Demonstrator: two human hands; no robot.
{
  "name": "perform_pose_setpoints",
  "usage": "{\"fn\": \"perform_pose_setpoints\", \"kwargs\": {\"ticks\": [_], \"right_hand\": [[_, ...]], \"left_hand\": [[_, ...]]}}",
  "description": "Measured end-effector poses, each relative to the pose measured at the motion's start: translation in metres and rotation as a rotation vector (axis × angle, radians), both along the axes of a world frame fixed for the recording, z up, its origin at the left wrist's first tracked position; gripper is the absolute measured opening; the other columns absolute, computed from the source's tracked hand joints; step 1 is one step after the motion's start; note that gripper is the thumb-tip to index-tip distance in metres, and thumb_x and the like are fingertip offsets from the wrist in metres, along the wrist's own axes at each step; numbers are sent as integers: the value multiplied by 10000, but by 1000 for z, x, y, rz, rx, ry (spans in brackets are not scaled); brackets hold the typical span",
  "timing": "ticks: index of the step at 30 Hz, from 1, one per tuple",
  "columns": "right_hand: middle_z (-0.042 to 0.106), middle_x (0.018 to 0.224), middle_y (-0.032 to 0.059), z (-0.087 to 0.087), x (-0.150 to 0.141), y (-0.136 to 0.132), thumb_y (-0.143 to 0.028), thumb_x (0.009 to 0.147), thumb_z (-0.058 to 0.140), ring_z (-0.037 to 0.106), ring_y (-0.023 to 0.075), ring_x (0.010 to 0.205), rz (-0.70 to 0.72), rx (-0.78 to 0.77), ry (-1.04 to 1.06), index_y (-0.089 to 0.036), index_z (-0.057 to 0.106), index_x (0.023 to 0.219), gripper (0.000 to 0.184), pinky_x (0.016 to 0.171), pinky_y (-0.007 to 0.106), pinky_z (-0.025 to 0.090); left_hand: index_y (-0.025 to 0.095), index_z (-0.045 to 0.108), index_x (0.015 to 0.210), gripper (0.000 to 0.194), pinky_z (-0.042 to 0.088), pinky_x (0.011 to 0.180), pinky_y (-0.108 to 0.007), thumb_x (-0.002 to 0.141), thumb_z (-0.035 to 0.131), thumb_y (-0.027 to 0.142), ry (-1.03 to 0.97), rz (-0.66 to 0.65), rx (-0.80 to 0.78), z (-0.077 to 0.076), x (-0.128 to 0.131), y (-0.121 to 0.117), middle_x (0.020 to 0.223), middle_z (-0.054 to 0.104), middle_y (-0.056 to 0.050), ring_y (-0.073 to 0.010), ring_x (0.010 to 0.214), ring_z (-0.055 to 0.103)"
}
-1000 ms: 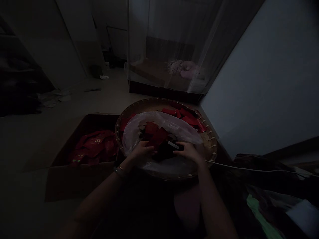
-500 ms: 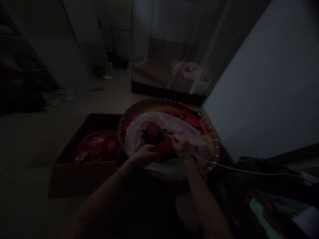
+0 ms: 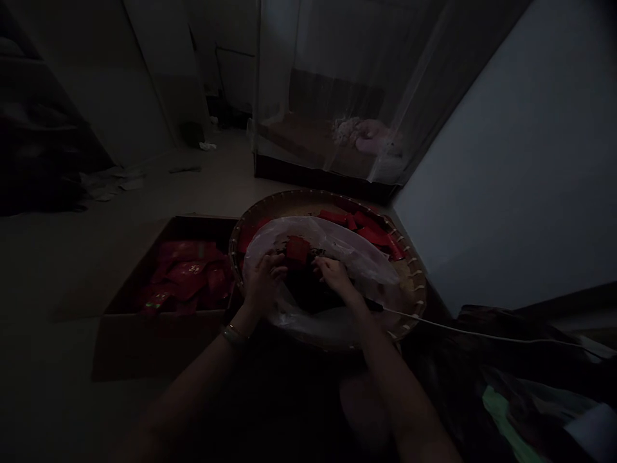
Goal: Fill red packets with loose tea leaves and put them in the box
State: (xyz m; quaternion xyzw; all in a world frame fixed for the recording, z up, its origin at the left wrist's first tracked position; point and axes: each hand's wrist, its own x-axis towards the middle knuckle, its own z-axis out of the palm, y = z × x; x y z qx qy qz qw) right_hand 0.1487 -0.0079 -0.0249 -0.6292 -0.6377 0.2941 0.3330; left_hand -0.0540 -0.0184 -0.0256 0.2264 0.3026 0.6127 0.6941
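Note:
A red block-shaped packet (image 3: 297,249) rests among dark loose bits on a translucent plastic sheet (image 3: 371,254) in a round woven bamboo tray (image 3: 417,276). My left hand (image 3: 264,278), a bracelet at its wrist, is just left of this packet, fingers apart with nothing seen in them. On the packet's right is my right hand (image 3: 332,272). Its fingers are curled together; whatever they may hold is too dark to make out. Below both hands lies a very dark area whose details do not show. A white cord (image 3: 434,321) leads from a dark handle-like end by my right forearm.
Left of the tray, an open cardboard box (image 3: 144,347) holds several red packets (image 3: 187,276). More red packets (image 3: 369,228) lie along the tray's back right. A white wall (image 3: 506,161) rises at right. Behind hangs a sheer curtain (image 3: 332,51). Dark bags with green cloth (image 3: 506,418) lie lower right.
The red packet held between both hands has left them. Another flat red piece now shows on top in the box. My left hand moved up and left, opening; my right hand shifted slightly left.

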Motion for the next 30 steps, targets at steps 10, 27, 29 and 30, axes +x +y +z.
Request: {"fn": "perform_pose_setpoints", "kwargs": {"ticks": [10, 27, 29, 30], "right_hand": [[640, 1150, 129, -15, -58, 66, -350, 787, 645, 584, 231, 1046, 127, 31, -529, -150, 559, 1223, 488, 892, 315, 410], [727, 731, 28, -15, -37, 66, -251, 818, 463, 655, 150, 675, -11, -49, -405, -153, 748, 852, 303, 592, 202, 439], [738, 827, 32, -4, -32, 50, -263, 816, 475, 668, 171, 770, -5, 24, -380, -170, 744, 884, 292, 686, 236, 474], [736, 920, 38, 1, -29, 39, -257, 808, 495, 666, 180, 848, -4, 68, -369, -181, 733, 942, 284, 758, 256, 479]], "left_hand": [[142, 586, 925, 490, 467, 509, -206, 590, 767, 450, 241, -50, -60, -9, 8, -1, 684, 665, -13, -98, 501, 603], [142, 560, 990, 371, 474, 525, -212, 702, 691, 334, 290, -111, -59, -9, 10, -3, 809, 686, -62, -108, 549, 625], [160, 525, 1063, 421, 493, 545, -243, 733, 671, 376, 252, -122, -107, -10, 11, -2, 923, 685, -94, -138, 591, 653], [172, 504, 1099, 448, 502, 558, -264, 752, 650, 414, 217, -136, -142, -10, 11, -1, 969, 680, -107, -160, 617, 668]]}}
